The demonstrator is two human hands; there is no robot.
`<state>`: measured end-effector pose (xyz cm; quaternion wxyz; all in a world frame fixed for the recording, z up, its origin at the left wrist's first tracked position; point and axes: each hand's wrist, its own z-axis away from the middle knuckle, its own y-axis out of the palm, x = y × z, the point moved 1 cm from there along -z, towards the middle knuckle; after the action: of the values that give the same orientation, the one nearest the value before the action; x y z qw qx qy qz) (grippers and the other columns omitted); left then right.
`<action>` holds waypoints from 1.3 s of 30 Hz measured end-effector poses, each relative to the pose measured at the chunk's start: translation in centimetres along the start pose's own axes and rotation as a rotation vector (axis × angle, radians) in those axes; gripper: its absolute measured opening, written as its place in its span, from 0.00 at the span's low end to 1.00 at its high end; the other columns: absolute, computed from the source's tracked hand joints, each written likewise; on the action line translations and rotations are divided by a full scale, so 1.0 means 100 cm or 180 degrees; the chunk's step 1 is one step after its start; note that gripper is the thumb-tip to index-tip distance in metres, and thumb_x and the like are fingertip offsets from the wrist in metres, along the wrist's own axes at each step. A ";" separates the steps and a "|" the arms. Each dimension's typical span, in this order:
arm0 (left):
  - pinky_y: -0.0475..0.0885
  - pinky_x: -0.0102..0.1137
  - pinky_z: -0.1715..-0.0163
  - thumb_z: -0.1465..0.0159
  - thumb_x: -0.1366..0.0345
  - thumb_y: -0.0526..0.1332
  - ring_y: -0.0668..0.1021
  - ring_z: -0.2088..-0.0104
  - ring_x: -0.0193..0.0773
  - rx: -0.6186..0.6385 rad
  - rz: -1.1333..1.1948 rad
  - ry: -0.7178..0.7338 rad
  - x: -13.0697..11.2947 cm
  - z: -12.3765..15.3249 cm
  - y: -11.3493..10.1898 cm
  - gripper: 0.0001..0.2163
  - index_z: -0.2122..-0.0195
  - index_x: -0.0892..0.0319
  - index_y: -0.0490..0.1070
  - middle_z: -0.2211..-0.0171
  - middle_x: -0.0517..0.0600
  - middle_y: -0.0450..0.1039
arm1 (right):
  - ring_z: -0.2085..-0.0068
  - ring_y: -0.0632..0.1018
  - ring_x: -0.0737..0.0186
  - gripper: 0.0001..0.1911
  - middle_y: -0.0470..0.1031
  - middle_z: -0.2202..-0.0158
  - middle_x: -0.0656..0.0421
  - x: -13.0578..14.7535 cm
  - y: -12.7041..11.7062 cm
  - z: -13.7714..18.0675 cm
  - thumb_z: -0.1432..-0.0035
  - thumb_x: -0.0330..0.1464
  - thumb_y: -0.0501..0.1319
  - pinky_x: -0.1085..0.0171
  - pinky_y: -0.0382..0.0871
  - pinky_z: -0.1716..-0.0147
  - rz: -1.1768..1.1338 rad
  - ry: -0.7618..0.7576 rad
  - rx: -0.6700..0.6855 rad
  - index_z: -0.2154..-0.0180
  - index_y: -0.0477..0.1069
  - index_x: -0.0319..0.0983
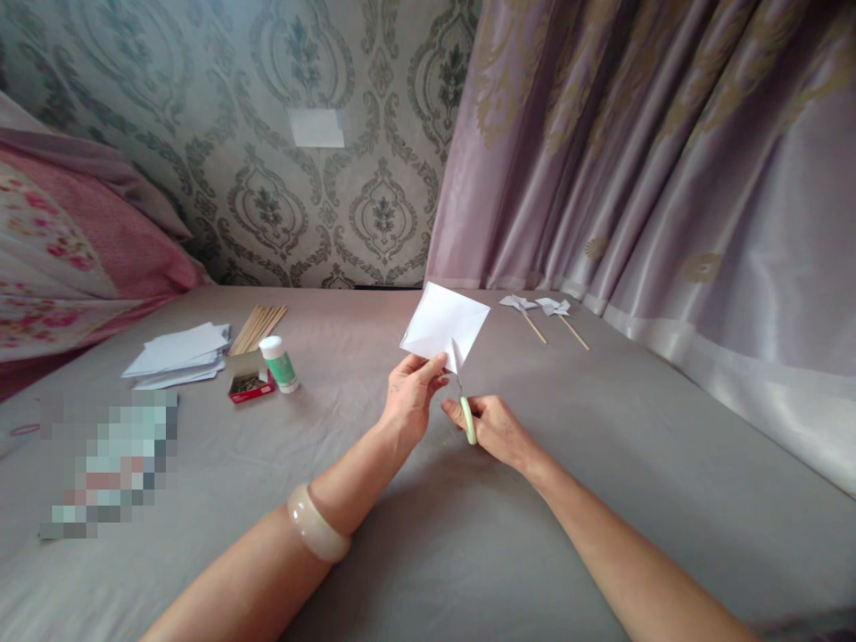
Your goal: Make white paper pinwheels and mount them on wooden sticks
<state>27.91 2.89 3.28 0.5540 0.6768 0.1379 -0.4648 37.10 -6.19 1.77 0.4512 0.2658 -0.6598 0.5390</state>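
Observation:
A square sheet of white paper (447,321) is pinched at its lower corner by my left hand (413,392), thumb on top. My right hand (498,428) grips the pale green handles of a pair of scissors (467,419). The blades point up and lie at the paper's lower edge, just right of my left thumb. One blade shows over the paper's face; the other is mostly hidden. Both hands are raised above the grey cloth (428,571), close together. A pale bangle (317,524) circles my left wrist.
On the left are a stack of white paper (177,352), thin wooden sticks (258,328), a small red box (251,383) of little brownish pieces and a white-and-green bottle (279,364). A blurred flat item (120,464) lies nearer. Two paper pinwheels (554,308) on sticks rest at the back right, by the curtain (602,178).

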 end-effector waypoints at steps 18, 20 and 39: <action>0.67 0.25 0.73 0.59 0.65 0.73 0.72 0.76 0.27 -0.0007 0.0064 -0.0078 -0.001 0.001 0.001 0.13 0.80 0.62 0.69 0.80 0.45 0.69 | 0.76 0.56 0.70 0.28 0.51 0.82 0.65 -0.006 -0.001 -0.002 0.51 0.56 0.58 0.66 0.47 0.77 0.0080 0.0008 -0.0096 0.82 0.57 0.39; 0.67 0.25 0.74 0.59 0.66 0.73 0.72 0.77 0.27 -0.0011 0.0068 -0.0089 -0.001 0.001 0.002 0.13 0.80 0.62 0.69 0.80 0.45 0.69 | 0.76 0.56 0.70 0.28 0.52 0.82 0.65 -0.006 -0.001 -0.002 0.50 0.56 0.57 0.66 0.47 0.77 0.0083 0.0016 -0.0093 0.82 0.57 0.38; 0.67 0.25 0.74 0.57 0.67 0.72 0.72 0.77 0.28 -0.0009 0.0093 -0.0101 -0.001 0.000 0.002 0.11 0.79 0.63 0.69 0.80 0.45 0.68 | 0.77 0.56 0.70 0.27 0.53 0.82 0.65 -0.004 -0.001 -0.001 0.49 0.55 0.57 0.67 0.48 0.79 0.0060 -0.0076 -0.0108 0.82 0.58 0.39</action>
<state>28.00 2.83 3.44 0.5638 0.6704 0.1199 -0.4671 37.47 -6.16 1.45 0.4427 0.2582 -0.6767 0.5287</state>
